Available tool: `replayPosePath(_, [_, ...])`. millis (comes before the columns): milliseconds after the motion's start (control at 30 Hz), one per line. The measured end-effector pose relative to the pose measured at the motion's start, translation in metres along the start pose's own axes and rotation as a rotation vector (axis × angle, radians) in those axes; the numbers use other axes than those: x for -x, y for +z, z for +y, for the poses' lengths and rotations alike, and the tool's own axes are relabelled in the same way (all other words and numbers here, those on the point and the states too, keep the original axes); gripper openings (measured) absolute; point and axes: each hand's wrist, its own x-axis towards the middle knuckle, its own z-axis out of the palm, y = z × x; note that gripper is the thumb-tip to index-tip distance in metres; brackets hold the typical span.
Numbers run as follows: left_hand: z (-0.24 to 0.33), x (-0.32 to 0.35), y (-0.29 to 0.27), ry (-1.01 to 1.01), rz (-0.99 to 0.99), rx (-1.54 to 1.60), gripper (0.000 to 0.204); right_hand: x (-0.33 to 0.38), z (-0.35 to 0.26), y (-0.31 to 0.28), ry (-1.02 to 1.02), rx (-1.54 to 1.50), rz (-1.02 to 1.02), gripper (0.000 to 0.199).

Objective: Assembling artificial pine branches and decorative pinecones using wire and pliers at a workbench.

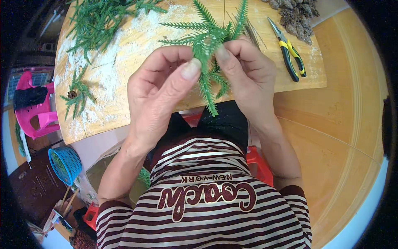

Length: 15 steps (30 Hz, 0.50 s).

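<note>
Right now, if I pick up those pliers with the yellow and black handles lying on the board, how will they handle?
The pliers look like metal, so probably stiff and fairly heavy for their size. They lie flat on the wooden board with handles slightly apart, so they shouldn't roll, though the handles may swing open when lifted. The coated grips likely won't slip.

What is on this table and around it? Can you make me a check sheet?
Surface: wooden board, dusted with white powder, lying on a round wooden table.
Job's things: green fir-like sprig, pinched between both hands above the board's near edge.
Clutter: pile of green sprigs far left; small sprig with a cone near left edge; pine cones far right; yellow-handled pliers; thin wires beside them.
Grippers: left hand and right hand, both closed on the sprig.
Cables: nothing seen.
Surroundings: pink plastic chair, blue basket, red stool.
</note>
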Motion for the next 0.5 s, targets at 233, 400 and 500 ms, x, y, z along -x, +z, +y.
replayPosePath(233, [-0.002,-0.001,-0.004,-0.019,-0.042,0.019,0.023,0.004,0.009,-0.006,0.018,-0.002,-0.086,0.011])
replayPosePath(400, [-0.003,-0.005,-0.010,-0.069,-0.059,0.136,0.027,0.008,0.003,-0.006,0.101,-0.078,-0.108,0.012])
replayPosePath(500, [0.000,-0.010,-0.012,-0.111,-0.068,0.161,0.028,0.009,-0.010,-0.005,0.219,-0.047,-0.059,0.015])
